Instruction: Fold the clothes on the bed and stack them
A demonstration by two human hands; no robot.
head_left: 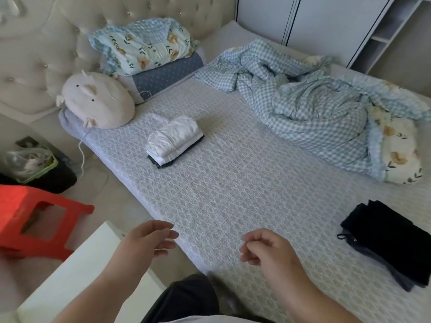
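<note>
Both hands, left hand (pixel 151 238) and right hand (pixel 263 250), hover over bed (pixel 233 194), loosely curled.

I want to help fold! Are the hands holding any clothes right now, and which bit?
Nothing is held. The left hand and right hand hover over the bed sheet with loose, empty fingers.

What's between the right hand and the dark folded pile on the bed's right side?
Nothing visible. Only bare bed cover lies between the right hand and the dark folded pile. The checked quilt sits farther back, out of that path.
</note>
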